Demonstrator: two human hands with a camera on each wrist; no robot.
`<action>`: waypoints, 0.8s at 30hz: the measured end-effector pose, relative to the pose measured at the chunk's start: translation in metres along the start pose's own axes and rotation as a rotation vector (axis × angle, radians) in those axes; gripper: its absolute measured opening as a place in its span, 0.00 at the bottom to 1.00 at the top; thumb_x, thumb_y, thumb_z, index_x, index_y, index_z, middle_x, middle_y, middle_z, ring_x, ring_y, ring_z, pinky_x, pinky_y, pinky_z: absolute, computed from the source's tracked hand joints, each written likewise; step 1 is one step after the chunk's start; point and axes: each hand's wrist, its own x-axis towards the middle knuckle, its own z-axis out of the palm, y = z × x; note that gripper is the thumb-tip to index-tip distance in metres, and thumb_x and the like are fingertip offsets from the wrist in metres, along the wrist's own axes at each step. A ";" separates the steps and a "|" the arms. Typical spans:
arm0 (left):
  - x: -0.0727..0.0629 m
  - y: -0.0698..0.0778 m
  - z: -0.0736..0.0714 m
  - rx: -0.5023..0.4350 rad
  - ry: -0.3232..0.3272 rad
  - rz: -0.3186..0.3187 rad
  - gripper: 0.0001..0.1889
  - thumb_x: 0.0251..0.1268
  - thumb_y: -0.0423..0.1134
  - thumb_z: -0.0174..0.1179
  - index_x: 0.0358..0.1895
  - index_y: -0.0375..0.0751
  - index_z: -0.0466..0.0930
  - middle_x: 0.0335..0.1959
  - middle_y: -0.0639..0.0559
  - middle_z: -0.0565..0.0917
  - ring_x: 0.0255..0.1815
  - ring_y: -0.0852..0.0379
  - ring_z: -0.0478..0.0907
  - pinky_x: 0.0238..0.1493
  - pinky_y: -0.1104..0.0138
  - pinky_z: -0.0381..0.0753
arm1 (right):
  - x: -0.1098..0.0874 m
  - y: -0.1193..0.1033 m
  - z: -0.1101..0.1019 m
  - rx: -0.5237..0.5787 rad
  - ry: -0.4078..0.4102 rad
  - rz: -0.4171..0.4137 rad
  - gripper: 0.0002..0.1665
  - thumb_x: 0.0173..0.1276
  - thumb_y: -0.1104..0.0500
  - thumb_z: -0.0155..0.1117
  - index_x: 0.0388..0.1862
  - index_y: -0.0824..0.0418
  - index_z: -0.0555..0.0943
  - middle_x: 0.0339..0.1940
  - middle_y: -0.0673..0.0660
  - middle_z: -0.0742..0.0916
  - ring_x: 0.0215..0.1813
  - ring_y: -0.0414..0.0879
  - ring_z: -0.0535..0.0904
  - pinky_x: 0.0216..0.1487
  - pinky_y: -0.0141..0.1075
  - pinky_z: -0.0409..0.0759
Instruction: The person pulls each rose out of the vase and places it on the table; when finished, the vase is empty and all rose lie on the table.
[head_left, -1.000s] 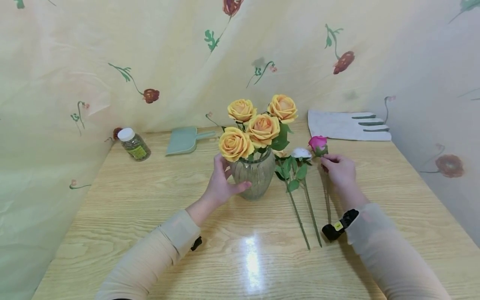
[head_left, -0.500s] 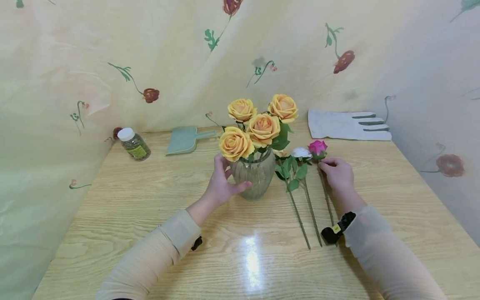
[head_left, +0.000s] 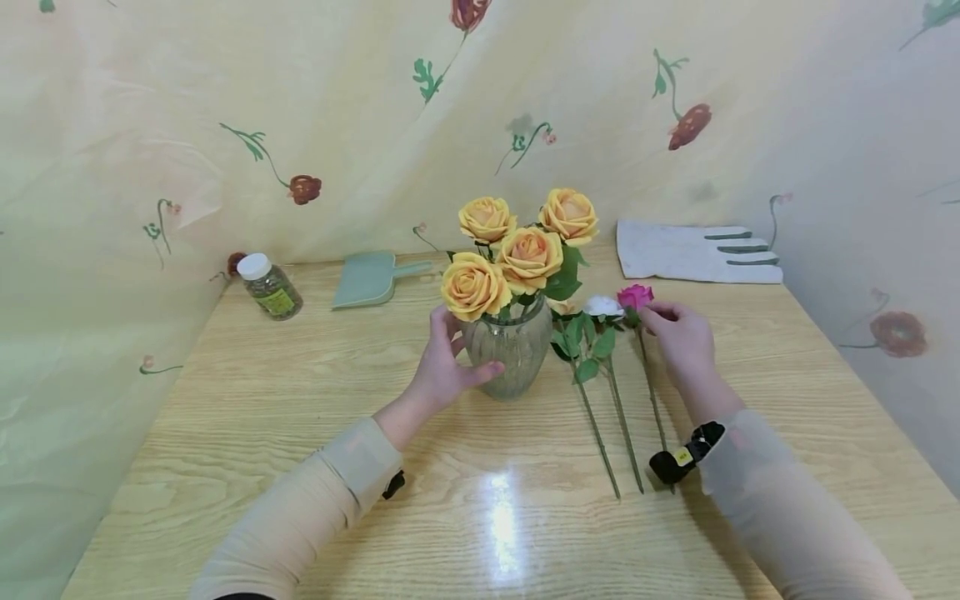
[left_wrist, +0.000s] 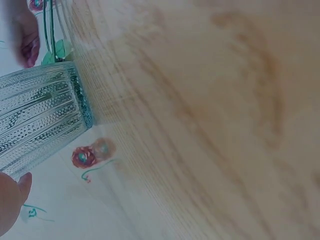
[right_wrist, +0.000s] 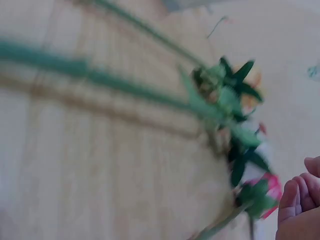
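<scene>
A ribbed glass vase (head_left: pixel 510 358) stands upright on the table with several yellow roses (head_left: pixel 528 258) in it. My left hand (head_left: pixel 442 367) holds the vase from the left, thumb across its front and fingers around the far side. The left wrist view shows the vase's ribbed wall (left_wrist: pixel 40 115). A pink rose (head_left: pixel 636 298) lies on the table, its stem pointing toward me. My right hand (head_left: pixel 682 337) is at the bloom, fingertips beside or touching it. In the right wrist view its fingers (right_wrist: pixel 287 202) are loosely bent next to the pink petals, with no stem between them.
A white rose (head_left: pixel 602 307) and another stemmed flower, its bloom partly hidden by the vase, lie left of the pink one. Farther back are a white glove (head_left: pixel 675 250), a pale green dustpan (head_left: pixel 365 280) and a white-capped jar (head_left: pixel 272 289). A floral curtain hangs behind.
The pink rose has come down flat beside the white rose. My right hand has slid from its upper stem to its bloom. The left hand stays on the vase.
</scene>
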 end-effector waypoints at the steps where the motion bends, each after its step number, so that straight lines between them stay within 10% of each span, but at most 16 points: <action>1: 0.000 0.001 0.000 -0.002 -0.001 -0.002 0.43 0.48 0.22 0.64 0.61 0.32 0.42 0.64 0.33 0.56 0.63 0.39 0.58 0.65 0.51 0.60 | -0.001 -0.005 0.001 0.035 -0.007 -0.009 0.35 0.65 0.38 0.56 0.60 0.62 0.74 0.49 0.55 0.78 0.49 0.47 0.74 0.46 0.36 0.71; 16: 0.000 0.002 0.000 -0.039 -0.009 -0.037 0.45 0.47 0.21 0.65 0.62 0.33 0.40 0.64 0.33 0.55 0.63 0.40 0.57 0.66 0.51 0.59 | -0.026 -0.074 0.020 0.227 -0.102 -0.217 0.29 0.64 0.45 0.61 0.58 0.61 0.77 0.44 0.47 0.81 0.43 0.39 0.79 0.46 0.27 0.75; 24: 0.002 -0.011 0.000 -0.048 0.002 -0.029 0.45 0.47 0.22 0.65 0.63 0.35 0.41 0.64 0.35 0.55 0.63 0.41 0.58 0.65 0.50 0.59 | -0.038 -0.106 0.039 0.608 -0.299 -0.289 0.14 0.67 0.62 0.59 0.50 0.63 0.81 0.43 0.52 0.82 0.47 0.43 0.77 0.49 0.29 0.75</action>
